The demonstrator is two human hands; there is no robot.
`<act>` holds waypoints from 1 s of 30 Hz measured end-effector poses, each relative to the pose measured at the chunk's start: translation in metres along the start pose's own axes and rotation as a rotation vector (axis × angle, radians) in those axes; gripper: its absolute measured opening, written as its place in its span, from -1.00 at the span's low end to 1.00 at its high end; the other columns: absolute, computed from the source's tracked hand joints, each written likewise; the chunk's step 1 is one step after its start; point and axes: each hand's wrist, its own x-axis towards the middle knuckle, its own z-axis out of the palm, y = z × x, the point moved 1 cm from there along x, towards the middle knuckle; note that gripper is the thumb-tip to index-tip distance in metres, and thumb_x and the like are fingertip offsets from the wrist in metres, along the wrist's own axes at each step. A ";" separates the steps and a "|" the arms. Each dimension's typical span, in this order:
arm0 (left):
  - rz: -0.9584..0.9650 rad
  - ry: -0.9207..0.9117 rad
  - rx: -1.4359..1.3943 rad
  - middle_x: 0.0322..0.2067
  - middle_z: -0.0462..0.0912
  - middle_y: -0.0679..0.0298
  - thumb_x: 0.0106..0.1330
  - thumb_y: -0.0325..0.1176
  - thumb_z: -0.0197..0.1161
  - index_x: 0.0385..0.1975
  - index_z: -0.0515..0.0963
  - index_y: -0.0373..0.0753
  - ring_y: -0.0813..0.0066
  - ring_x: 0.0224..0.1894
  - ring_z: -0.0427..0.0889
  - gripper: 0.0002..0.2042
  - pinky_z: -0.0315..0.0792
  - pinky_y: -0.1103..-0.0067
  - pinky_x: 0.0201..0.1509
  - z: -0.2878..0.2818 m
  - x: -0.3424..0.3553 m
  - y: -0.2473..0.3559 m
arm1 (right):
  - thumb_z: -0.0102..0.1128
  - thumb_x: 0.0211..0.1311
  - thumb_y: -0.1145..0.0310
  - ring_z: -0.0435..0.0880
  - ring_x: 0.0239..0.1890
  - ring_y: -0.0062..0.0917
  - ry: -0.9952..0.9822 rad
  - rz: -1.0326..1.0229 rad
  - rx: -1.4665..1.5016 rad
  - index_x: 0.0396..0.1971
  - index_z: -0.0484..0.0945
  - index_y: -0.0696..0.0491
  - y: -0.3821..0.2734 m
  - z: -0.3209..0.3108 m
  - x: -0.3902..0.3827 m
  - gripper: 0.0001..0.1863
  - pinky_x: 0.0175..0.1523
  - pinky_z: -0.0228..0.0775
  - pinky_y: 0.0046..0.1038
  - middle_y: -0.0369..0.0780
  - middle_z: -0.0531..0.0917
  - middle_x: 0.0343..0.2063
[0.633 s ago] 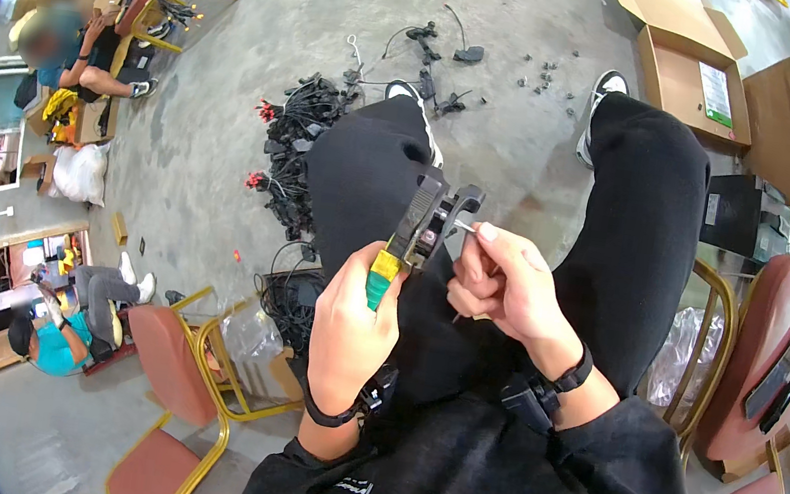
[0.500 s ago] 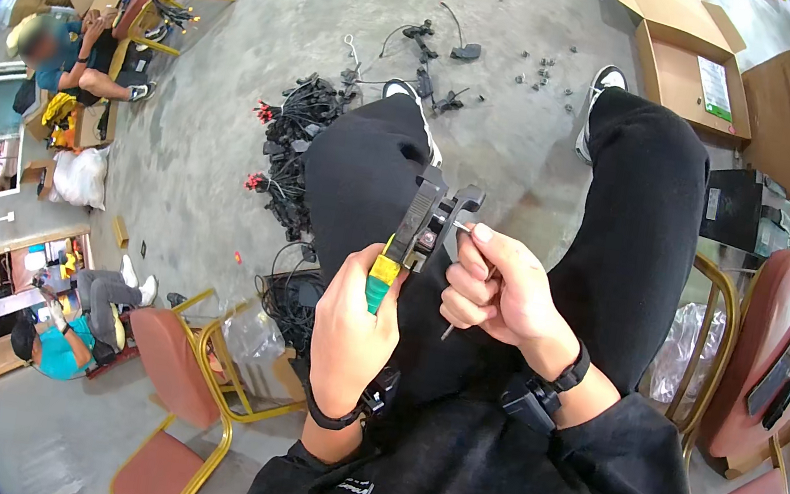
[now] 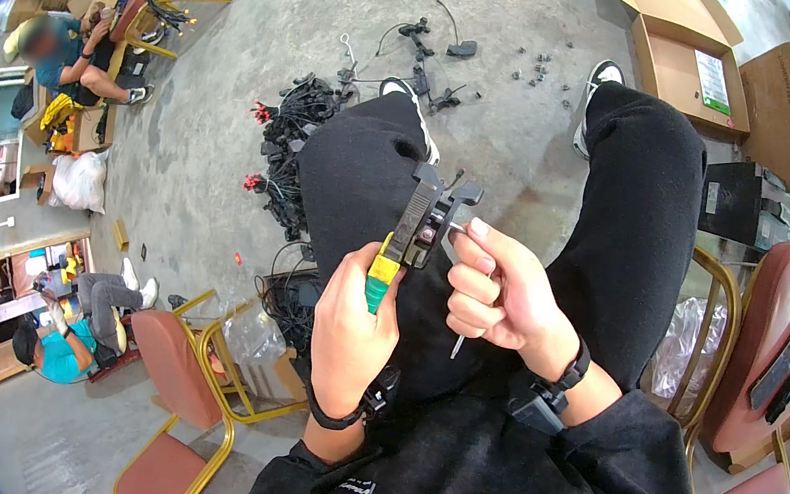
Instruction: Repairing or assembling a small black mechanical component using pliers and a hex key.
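My left hand (image 3: pixel 352 327) is closed round the yellow-and-green handle of a black clamp-like device (image 3: pixel 416 218), held upright above my lap. Two dark prongs form its upper end, and a screw-like metal part shows on its side. Close on the right, my right hand (image 3: pixel 500 292) grips a thin metal rod (image 3: pixel 458 346) that looks like a hex key. Its lower end sticks out below my curled fingers. At my thumb and forefinger a thin metal end reaches the side of the device; the bend between is hidden in my fist.
Beyond my left knee lies a heap of black cables (image 3: pixel 293 147). Small metal parts (image 3: pixel 541 69) are scattered on the floor ahead. An open cardboard box (image 3: pixel 687 71) and a black case (image 3: pixel 746 205) stand right. Chairs (image 3: pixel 175 363) flank me; two people sit far left.
My right fingers have shifted slightly on the metal rod, and more of its lower end now shows, swung a little to the right. The device in my left hand stays nearly in place.
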 end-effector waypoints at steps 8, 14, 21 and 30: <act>0.038 0.013 0.001 -0.36 0.53 -0.01 0.14 -0.56 0.21 -0.20 0.43 -0.36 -0.04 -0.29 0.54 -0.77 0.41 0.33 -0.23 0.000 0.001 0.001 | -0.23 0.43 0.13 -0.05 -0.82 -0.73 0.165 -0.179 -0.325 -0.63 0.18 -0.05 0.004 0.001 0.002 -0.61 -0.66 -0.17 -0.58 -0.50 0.03 -0.82; -0.007 -0.024 -0.021 -0.36 0.56 -0.03 0.15 -0.53 0.23 -0.18 0.45 -0.37 -0.05 -0.30 0.56 -0.76 0.43 0.34 -0.24 -0.003 0.005 -0.001 | 0.10 0.20 0.39 0.45 -0.64 -0.21 0.365 -0.836 -1.838 -0.53 0.33 0.14 -0.003 0.002 0.003 -0.80 -0.51 0.28 -0.36 -0.07 0.41 -0.69; -0.082 -0.063 -0.052 -0.36 0.56 -0.03 0.15 -0.51 0.24 -0.19 0.45 -0.37 -0.04 -0.31 0.57 -0.76 0.44 0.38 -0.25 -0.003 0.006 -0.004 | -0.16 0.41 0.22 0.17 -0.71 -0.66 0.243 -0.377 -0.781 -0.55 0.36 0.10 0.003 -0.003 0.000 -0.66 -0.56 0.01 -0.58 -0.39 0.20 -0.76; 0.008 -0.007 -0.022 -0.35 0.53 -0.02 0.15 -0.54 0.21 -0.16 0.43 -0.37 -0.04 -0.28 0.55 -0.75 0.42 0.33 -0.24 0.007 0.003 -0.001 | -0.31 0.44 0.10 0.00 -0.82 -0.73 0.025 -0.041 0.023 -0.58 0.24 -0.02 0.001 -0.008 0.000 -0.60 -0.66 -0.15 -0.59 -0.46 0.06 -0.81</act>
